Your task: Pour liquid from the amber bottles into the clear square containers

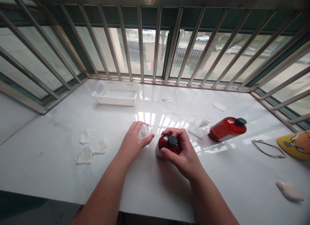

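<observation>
Countertop point(232, 173), amber bottle point(164, 144) in right grip point(184, 155)

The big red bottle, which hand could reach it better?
Probably the right hand: it sits nearer the big red bottle, though it is wrapped around a small red bottle. The left hand is farther away and holds a clear plastic piece.

Basket: white slotted plastic basket point(115, 97), upper left of the surface
Bottle: amber bottle point(225, 130) with black cap, on its side, right
Tissues: crumpled white tissues point(84, 156), left
Wire: bent wire loop point(267, 148), far right
Window: steel bars point(140, 41), top
</observation>
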`<state>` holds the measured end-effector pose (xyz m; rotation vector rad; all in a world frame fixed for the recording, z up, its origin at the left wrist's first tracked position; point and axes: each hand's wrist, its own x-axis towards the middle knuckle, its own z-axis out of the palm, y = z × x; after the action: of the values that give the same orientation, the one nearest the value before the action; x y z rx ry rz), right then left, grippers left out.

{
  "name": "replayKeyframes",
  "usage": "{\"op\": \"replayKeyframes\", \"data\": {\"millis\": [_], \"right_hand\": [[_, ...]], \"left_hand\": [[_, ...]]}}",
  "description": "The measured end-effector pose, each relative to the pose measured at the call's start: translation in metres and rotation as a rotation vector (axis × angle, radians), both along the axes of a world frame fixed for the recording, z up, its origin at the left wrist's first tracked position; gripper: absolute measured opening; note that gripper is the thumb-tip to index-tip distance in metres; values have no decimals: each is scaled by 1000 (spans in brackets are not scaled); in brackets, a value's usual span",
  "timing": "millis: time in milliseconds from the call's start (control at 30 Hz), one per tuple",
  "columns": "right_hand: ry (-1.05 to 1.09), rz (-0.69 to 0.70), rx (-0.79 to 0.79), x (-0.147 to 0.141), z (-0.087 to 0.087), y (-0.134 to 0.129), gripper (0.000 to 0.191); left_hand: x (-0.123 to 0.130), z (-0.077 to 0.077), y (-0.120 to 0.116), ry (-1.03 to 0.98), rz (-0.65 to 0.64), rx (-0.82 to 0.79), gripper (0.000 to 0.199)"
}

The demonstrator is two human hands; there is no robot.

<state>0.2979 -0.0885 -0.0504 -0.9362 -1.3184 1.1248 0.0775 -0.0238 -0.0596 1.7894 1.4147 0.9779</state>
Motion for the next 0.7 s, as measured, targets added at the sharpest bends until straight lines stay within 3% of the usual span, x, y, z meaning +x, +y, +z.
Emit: {"op": "replayKeyframes", "data": {"millis": [200,367,533,700], "right_hand": [[-125,-4,78,2,0,2,29],[-50,-15,39,1,-1,2,40],[-132,-9,73,1,1,3,26],[-35,-13,23,0,1,1,38]], "left_hand": [[0,0,-1,-5,0,8,31],[1,1,-1,-3,0,10,30],[2,1,0,-2,-2,16,30],[3,0,0,2,6,22,30]]}}
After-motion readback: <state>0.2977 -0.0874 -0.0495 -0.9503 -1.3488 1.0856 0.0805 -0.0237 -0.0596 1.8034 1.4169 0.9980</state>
